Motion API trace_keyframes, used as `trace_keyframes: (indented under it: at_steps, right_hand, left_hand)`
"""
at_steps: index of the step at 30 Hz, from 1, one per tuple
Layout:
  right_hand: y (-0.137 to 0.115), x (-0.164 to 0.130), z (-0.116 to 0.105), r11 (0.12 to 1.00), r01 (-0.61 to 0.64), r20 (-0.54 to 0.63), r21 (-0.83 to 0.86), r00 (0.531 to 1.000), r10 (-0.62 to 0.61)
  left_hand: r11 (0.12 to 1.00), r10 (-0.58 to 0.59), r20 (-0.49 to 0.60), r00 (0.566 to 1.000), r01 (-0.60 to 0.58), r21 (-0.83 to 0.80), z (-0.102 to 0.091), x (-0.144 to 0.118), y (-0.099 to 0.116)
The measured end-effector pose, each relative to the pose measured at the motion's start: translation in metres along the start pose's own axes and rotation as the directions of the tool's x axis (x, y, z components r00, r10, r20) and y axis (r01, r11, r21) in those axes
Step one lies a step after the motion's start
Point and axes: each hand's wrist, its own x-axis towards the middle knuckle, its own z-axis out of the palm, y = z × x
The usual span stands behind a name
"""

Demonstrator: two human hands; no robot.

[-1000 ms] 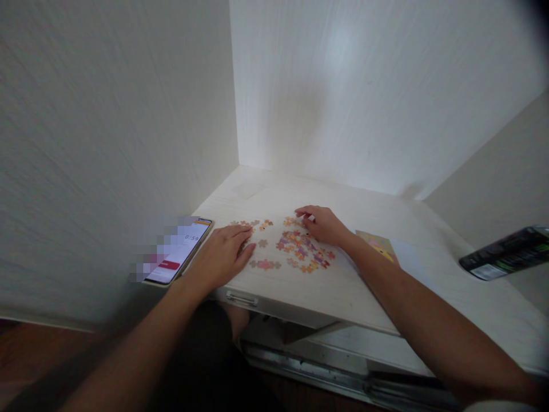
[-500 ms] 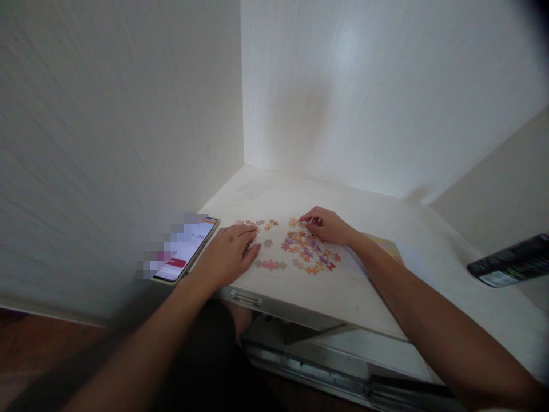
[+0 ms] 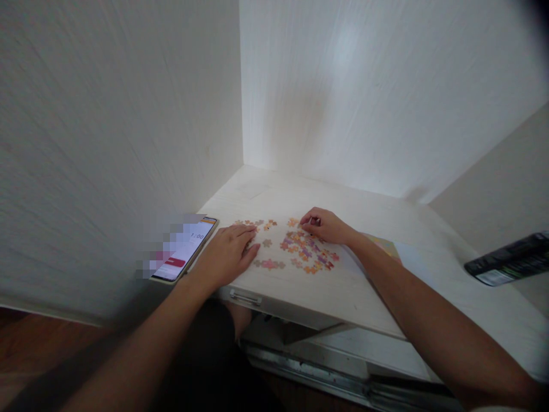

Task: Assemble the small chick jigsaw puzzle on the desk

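Observation:
My left hand (image 3: 235, 252) lies flat with fingers stretched over the left edge of some jigsaw puzzle pieces, covering part of them. Beside it, a short joined strip of pieces (image 3: 269, 264) lies near the front edge, and a single piece (image 3: 267, 243) sits above that strip. My right hand (image 3: 325, 224) bends down at the back of a loose heap of puzzle pieces (image 3: 306, 247) in orange, pink and purple. Its thumb and fingertips are drawn together; whatever they pinch is too small to make out. Another small group of pieces (image 3: 269, 225) lies between the hands, farther back.
A phone (image 3: 189, 252) showing 1:00 rests at the left of the white tabletop (image 3: 291, 191), against the wall. Under my right forearm lies a yellowish picture sheet (image 3: 384, 247). A dark can (image 3: 506, 260) is at the right. A drawer handle (image 3: 245, 297) sits below the front edge.
The thumb and fingers of my right hand have come closer together at the back of the heap. My left hand stays in place; the view has shifted slightly.

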Motion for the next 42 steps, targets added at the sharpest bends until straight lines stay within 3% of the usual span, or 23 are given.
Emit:
trace_keyframes:
  at_steps: [12,19,26,34,38,42]
  right_hand:
    - [-0.002,0.000,0.000,0.998,-0.027,0.000,0.058,1.000,0.027]
    - [-0.011,-0.001,-0.002,0.988,-0.025,0.056,0.154,0.998,0.017]
    - [0.003,0.000,-0.005,0.973,-0.041,0.076,0.226,0.997,0.024]
    - [0.001,-0.003,-0.024,0.983,-0.110,0.200,0.148,0.977,0.079]
    - [-0.002,-0.004,-0.026,0.993,-0.082,0.173,0.085,0.983,0.066]
    - [-0.001,-0.004,-0.025,0.981,-0.114,0.203,0.154,0.976,0.082]
  left_hand:
    - [1.000,0.004,0.000,1.000,-0.004,0.013,-0.001,0.000,0.001]
    - [1.000,-0.003,-0.006,1.000,0.004,0.016,-0.001,0.001,0.001]
    - [1.000,-0.001,-0.007,1.000,0.001,0.014,0.001,0.000,0.000]
    - [1.000,0.008,0.014,1.000,-0.009,0.019,-0.002,0.001,0.000]
    - [1.000,0.015,0.018,1.000,-0.016,0.025,-0.002,0.002,0.001]
    - [1.000,0.021,-0.001,1.000,-0.021,0.015,0.001,0.002,0.000]
